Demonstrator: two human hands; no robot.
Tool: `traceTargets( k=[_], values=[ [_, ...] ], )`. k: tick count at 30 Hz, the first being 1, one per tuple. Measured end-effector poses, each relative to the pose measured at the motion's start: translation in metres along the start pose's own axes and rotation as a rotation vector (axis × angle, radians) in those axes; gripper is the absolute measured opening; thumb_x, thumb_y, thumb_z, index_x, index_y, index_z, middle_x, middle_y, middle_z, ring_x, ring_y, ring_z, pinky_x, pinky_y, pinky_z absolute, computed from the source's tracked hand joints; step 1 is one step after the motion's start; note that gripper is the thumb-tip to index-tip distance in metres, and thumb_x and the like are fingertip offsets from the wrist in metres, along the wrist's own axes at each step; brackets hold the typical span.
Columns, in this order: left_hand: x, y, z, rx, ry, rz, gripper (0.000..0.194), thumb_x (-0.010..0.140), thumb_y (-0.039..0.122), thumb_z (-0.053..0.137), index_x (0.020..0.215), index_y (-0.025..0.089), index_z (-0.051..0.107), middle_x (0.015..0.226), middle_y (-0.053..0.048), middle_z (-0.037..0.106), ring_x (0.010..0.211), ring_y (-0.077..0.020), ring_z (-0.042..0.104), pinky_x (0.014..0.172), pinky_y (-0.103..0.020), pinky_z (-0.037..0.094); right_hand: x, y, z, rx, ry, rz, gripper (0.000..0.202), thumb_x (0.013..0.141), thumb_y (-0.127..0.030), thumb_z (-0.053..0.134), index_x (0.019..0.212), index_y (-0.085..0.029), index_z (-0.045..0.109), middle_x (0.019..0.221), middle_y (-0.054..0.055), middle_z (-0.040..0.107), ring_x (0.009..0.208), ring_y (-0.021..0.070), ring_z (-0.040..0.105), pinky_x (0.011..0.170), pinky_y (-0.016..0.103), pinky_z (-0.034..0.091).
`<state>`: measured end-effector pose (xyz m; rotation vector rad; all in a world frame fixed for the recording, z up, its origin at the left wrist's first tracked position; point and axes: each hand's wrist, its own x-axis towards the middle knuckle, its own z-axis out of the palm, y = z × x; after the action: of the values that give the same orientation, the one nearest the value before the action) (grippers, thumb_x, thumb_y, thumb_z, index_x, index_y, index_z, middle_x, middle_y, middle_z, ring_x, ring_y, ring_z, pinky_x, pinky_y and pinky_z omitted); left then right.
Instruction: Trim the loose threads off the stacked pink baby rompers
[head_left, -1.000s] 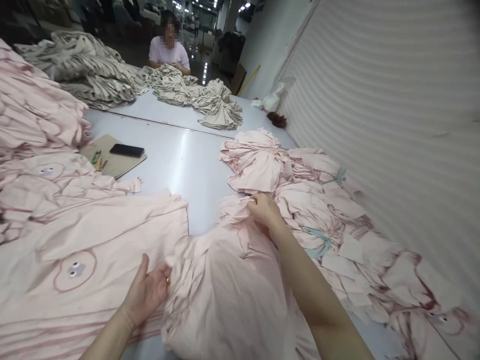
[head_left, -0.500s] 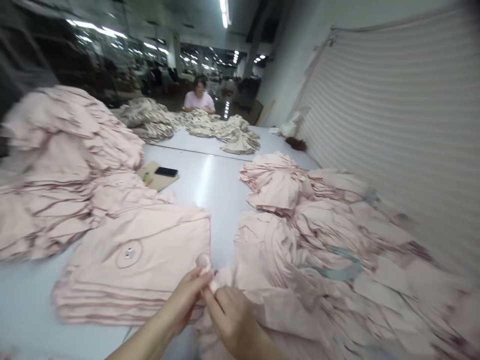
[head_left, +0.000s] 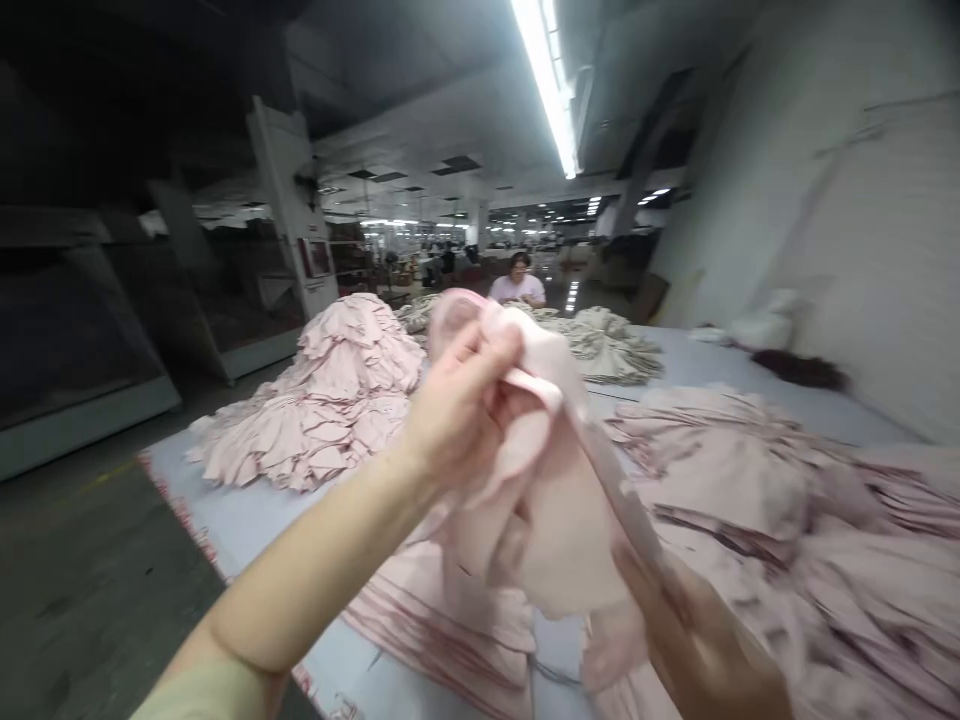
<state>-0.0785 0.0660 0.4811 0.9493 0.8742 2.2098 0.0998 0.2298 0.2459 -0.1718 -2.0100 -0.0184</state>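
Raised in front of me is a pale pink garment [head_left: 570, 530], its cloth hanging in loose folds. My left hand [head_left: 469, 400] pinches its upper edge between thumb and fingers. Lower down on the right side, my right hand [head_left: 705, 630] grips the garment's edge; it is blurred and its fingertips are partly hidden by the cloth. Below the raised garment, a stack of folded pink garments [head_left: 442, 630] lies on the table, partly covered by it.
A tall heap of pink garments [head_left: 352, 370] stands at the table's left. More pink garments [head_left: 750, 480] spread over the right side. Beige garments [head_left: 607, 345] lie at the far end, where a person [head_left: 517, 285] sits. A dark brown bundle [head_left: 799, 370] lies near the right wall.
Both hands were close together low over the table; now the left is raised with the garment hanging from it, and the right is apart, lower right. The view has tilted up and turned left.
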Motion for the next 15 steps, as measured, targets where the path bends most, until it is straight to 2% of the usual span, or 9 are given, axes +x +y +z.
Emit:
traceTargets(
  k=[2, 4, 6, 8, 9, 11, 13, 15],
  values=[
    [0.013, 0.005, 0.008, 0.065, -0.021, 0.103, 0.017, 0.080, 0.023, 0.070, 0.087, 0.018, 0.055, 0.067, 0.006, 0.057, 0.054, -0.0032, 0.057, 0.052, -0.012, 0.046, 0.019, -0.019, 0.008, -0.044, 0.063, 0.045, 0.031, 0.091, -0.008, 0.047, 0.108, -0.023, 0.067, 0.097, 0.008, 0.063, 0.068, 0.0143, 0.064, 0.056, 0.022, 0.052],
    [0.028, 0.009, 0.014, 0.159, -0.023, 0.193, 0.012, 0.085, 0.022, 0.066, 0.089, 0.019, 0.055, 0.068, 0.007, 0.056, 0.058, -0.0035, 0.060, 0.056, -0.012, 0.049, 0.034, -0.040, 0.020, 0.107, 0.032, 0.176, 0.022, 0.092, -0.013, 0.048, 0.104, -0.020, 0.065, 0.101, 0.011, 0.058, 0.069, 0.0145, 0.064, 0.054, 0.021, 0.053],
    [0.041, 0.013, 0.018, 0.252, 0.004, 0.248, 0.009, 0.090, 0.023, 0.060, 0.096, 0.018, 0.056, 0.075, 0.006, 0.057, 0.072, -0.0058, 0.067, 0.066, -0.014, 0.052, 0.042, -0.064, 0.033, 0.199, 0.023, 0.238, 0.020, 0.092, -0.016, 0.050, 0.103, -0.020, 0.066, 0.105, 0.012, 0.055, 0.074, 0.0172, 0.064, 0.056, 0.024, 0.055],
    [0.053, 0.017, 0.020, 0.312, 0.043, 0.261, 0.012, 0.094, 0.024, 0.051, 0.101, 0.017, 0.057, 0.087, 0.004, 0.059, 0.090, -0.0109, 0.069, 0.074, -0.018, 0.053, 0.043, -0.084, 0.041, 0.303, 0.007, 0.228, 0.024, 0.093, -0.017, 0.047, 0.107, -0.022, 0.066, 0.105, 0.012, 0.058, 0.076, 0.0198, 0.065, 0.058, 0.028, 0.056],
    [0.059, 0.018, 0.019, 0.329, 0.064, 0.251, 0.015, 0.095, 0.025, 0.047, 0.102, 0.016, 0.057, 0.094, 0.003, 0.060, 0.098, -0.0138, 0.068, 0.076, -0.020, 0.053, 0.042, -0.091, 0.043, 0.405, -0.032, 0.243, 0.027, 0.094, -0.018, 0.044, 0.111, -0.023, 0.065, 0.104, 0.012, 0.061, 0.077, 0.0207, 0.066, 0.059, 0.029, 0.057],
    [0.071, 0.018, 0.013, 0.337, 0.098, 0.203, 0.020, 0.095, 0.025, 0.043, 0.102, 0.013, 0.057, 0.106, 0.002, 0.059, 0.110, -0.0195, 0.064, 0.079, -0.023, 0.052, 0.040, -0.099, 0.040, 0.701, -0.187, 0.341, 0.035, 0.100, -0.025, 0.033, 0.118, -0.024, 0.063, 0.097, 0.010, 0.066, 0.078, 0.0220, 0.067, 0.061, 0.030, 0.058],
    [0.084, 0.014, 0.003, 0.318, 0.115, 0.130, 0.022, 0.095, 0.024, 0.042, 0.105, 0.011, 0.056, 0.114, 0.000, 0.058, 0.117, -0.0244, 0.059, 0.082, -0.026, 0.051, 0.039, -0.098, 0.032, 0.957, -0.350, 0.477, 0.052, 0.104, -0.039, 0.016, 0.121, -0.024, 0.062, 0.090, 0.010, 0.069, 0.076, 0.0231, 0.068, 0.062, 0.032, 0.058],
    [0.097, 0.012, -0.012, 0.282, 0.154, 0.086, 0.022, 0.094, 0.023, 0.046, 0.106, 0.008, 0.056, 0.119, -0.005, 0.059, 0.120, -0.0271, 0.058, 0.084, -0.029, 0.053, 0.041, -0.096, 0.022, 1.070, -0.471, 0.515, 0.071, 0.100, -0.059, 0.006, 0.120, -0.022, 0.064, 0.087, 0.011, 0.069, 0.076, 0.0258, 0.068, 0.064, 0.035, 0.059]
  ],
)
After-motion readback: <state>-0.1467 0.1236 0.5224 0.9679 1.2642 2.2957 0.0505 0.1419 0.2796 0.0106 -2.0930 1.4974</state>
